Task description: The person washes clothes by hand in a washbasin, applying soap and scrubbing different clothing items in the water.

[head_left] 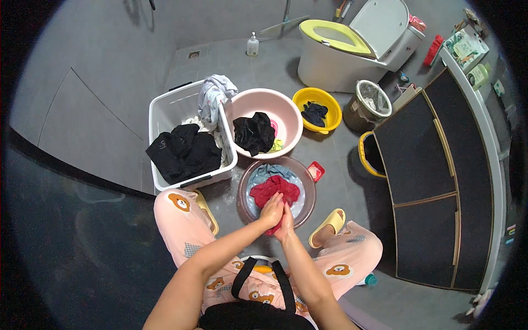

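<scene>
A wet red cloth point(274, 190) lies bunched in a brown basin point(242, 204) that stands on the floor between my knees. My left hand point(271, 211) and my right hand point(285, 225) are pressed together at the basin's near rim, with part of the red cloth gripped between them. A bit of it hangs below the palms. Most of the fingers are hidden by the backs of the hands. Behind the red cloth, a grey-blue garment point(268, 171) soaks in cloudy water. A red soap box point(315, 171) sits on the floor just right of the basin.
A white laundry bin point(191, 183) with dark clothes stands left; a pink basin point(290, 107) with a black garment is behind. Further right are a yellow basin point(330, 104), a trash bin point(357, 118), a toilet point(325, 71) and a black cabinet point(421, 159).
</scene>
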A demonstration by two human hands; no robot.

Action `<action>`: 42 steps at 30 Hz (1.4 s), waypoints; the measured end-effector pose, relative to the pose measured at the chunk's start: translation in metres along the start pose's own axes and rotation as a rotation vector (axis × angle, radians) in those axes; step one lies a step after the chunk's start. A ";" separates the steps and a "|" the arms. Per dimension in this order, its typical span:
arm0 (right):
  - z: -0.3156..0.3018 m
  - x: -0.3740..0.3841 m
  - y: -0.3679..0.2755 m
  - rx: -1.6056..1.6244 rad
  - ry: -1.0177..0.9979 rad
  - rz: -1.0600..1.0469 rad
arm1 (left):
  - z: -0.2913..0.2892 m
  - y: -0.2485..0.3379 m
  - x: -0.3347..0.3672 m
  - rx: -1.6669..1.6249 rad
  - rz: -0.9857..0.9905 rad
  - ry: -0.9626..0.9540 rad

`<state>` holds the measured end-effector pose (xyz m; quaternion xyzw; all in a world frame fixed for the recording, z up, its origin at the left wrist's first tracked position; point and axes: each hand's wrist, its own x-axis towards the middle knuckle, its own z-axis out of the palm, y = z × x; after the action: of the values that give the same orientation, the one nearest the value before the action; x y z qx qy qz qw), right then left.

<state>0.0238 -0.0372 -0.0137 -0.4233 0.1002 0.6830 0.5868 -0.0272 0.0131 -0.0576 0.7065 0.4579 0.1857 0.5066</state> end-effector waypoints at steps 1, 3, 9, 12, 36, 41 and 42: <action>-0.001 0.001 0.001 0.008 0.002 0.002 | 0.001 0.003 -0.005 0.011 0.019 -0.032; 0.020 -0.006 -0.002 -0.065 0.195 -0.202 | -0.004 0.009 -0.015 -0.015 -0.005 -0.017; -0.072 0.092 0.013 0.088 0.101 -0.322 | 0.002 0.037 -0.030 0.086 0.068 0.014; -0.076 0.086 0.022 0.183 -0.004 -0.235 | 0.010 0.015 -0.027 0.098 0.009 -0.008; 0.001 -0.009 -0.005 -0.786 -0.103 -0.275 | -0.028 -0.031 0.034 -1.072 -0.649 -0.320; -0.004 -0.013 -0.014 -0.593 -0.058 -0.152 | -0.018 -0.028 0.035 -1.164 -0.729 -0.074; -0.011 -0.011 -0.012 -0.447 -0.088 -0.126 | -0.017 -0.021 0.030 -1.205 -0.721 -0.073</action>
<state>0.0395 -0.0488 -0.0083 -0.5179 -0.1056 0.6679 0.5240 -0.0342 0.0495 -0.0755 0.1129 0.4637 0.2040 0.8547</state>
